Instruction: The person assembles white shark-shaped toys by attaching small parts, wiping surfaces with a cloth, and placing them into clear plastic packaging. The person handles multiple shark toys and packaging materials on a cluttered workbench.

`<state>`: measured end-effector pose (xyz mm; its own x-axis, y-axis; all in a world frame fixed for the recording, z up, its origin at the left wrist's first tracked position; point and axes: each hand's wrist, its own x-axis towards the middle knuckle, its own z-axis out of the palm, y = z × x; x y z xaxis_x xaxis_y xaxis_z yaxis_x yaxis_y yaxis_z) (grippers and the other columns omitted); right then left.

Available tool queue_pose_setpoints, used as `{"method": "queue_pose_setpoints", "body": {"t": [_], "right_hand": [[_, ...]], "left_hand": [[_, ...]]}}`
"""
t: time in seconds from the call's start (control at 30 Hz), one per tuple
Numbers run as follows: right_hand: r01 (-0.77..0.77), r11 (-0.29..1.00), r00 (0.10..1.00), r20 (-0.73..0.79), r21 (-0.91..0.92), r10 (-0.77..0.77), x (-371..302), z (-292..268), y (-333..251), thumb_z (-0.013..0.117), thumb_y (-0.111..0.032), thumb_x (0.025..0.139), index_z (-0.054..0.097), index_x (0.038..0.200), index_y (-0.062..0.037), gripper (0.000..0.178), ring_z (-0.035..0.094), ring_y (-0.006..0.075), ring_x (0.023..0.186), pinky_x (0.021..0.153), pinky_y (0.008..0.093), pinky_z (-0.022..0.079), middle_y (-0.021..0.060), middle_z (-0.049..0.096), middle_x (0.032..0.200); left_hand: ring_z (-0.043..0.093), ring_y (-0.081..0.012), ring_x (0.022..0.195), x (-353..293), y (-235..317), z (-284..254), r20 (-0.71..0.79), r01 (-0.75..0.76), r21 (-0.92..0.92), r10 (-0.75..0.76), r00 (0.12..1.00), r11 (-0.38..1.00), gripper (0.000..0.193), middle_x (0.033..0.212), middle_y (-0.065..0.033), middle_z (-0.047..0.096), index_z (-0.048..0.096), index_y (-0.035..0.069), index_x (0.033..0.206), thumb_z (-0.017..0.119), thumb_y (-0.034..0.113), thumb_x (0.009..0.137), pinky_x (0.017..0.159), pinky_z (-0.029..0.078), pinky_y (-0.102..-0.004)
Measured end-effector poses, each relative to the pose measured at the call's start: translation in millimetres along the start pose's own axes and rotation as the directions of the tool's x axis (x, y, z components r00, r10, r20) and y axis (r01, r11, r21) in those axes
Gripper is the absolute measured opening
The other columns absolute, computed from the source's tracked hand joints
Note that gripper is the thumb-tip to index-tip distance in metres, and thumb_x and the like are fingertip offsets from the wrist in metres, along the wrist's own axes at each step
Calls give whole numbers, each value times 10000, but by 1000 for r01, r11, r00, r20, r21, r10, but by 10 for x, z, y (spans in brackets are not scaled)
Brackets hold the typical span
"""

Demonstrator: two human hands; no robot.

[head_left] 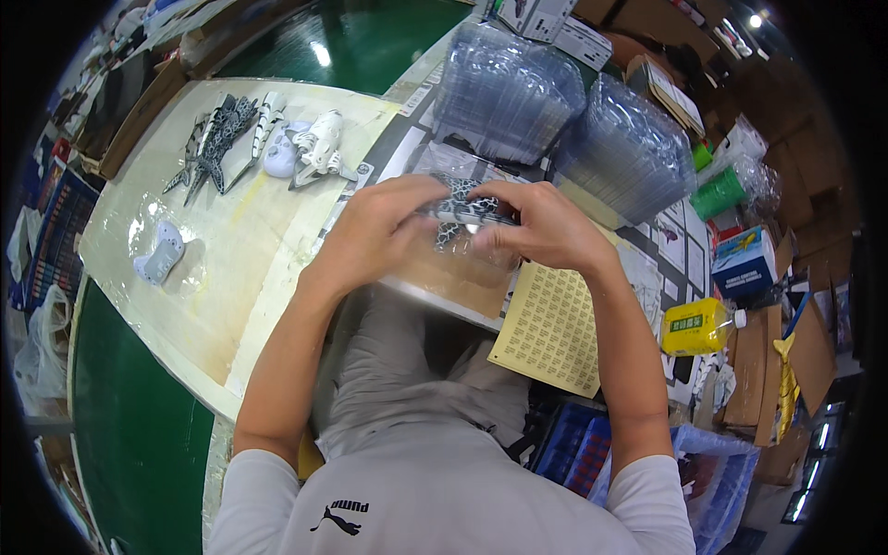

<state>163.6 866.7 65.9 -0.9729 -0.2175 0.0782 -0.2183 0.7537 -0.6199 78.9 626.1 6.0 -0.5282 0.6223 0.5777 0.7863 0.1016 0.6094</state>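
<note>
Evidently both hands are on the same thing: a black-and-white patterned piece point(453, 211), held above the near edge of the worktop at the centre of the dial. At its nine o'clock end, the left hand point(384, 220) has its fingers curled in and grips it; at three o'clock, the right hand point(548, 222) pinches it between thumb and fingers. Whether the piece touches the surface beneath, I cannot tell. Stacks of clear plastic trays stand at one o'clock point(504, 92) and two o'clock point(629, 153). A yellow label sheet point(550, 328) lies near, at five o'clock, and a yellow bottle point(696, 326) farther off at four. At ten o'clock sits a white toy body point(321, 143), just beside a white controller point(279, 157); beyond them lie more patterned pieces point(224, 139). Another controller point(164, 252) rests well apart, at nine o'clock on the pale tabletop point(250, 268).
</note>
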Motion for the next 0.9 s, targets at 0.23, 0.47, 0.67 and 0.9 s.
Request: {"method": "queue_pose_setpoints", "body": {"t": [0.23,0.47,0.67,0.9], "right_hand": [[-109,980,984,-158,-165,83,-160,320,464,807,-265,895,766,1053,-41,277,669,332,972,839,446,522,139,683,958],[-154,950,853,-522,-272,-12,-334,248,346,832,-206,831,748,1049,-97,258,634,334,1045,886,445,529,112,667,1055],[-375,764,653,-734,-526,-185,-495,-1103,911,769,-256,928,796,1020,-33,243,682,341,860,793,451,544,103,745,914],[-388,921,882,-303,-33,361,-317,-1813,1137,766,-341,931,796,925,41,383,558,126,651,636,324,486,69,685,696]], "left_hand": [[665,-387,1204,-110,-151,-39,105,42,180,-62,993,983,393,1220,-173,743,726,6,1235,751,-55,848,1008,541,-438],[601,-412,1274,-114,82,-101,141,88,409,-159,977,908,396,1399,-204,627,745,61,1237,756,-1,847,1053,510,-462],[630,-424,1244,466,498,90,125,-35,206,9,992,978,412,1341,-222,659,727,50,1255,788,38,848,997,548,-463],[679,-397,1151,1419,557,889,257,-375,159,329,909,913,361,1438,-191,607,723,42,1190,759,43,831,942,582,-461]]}}
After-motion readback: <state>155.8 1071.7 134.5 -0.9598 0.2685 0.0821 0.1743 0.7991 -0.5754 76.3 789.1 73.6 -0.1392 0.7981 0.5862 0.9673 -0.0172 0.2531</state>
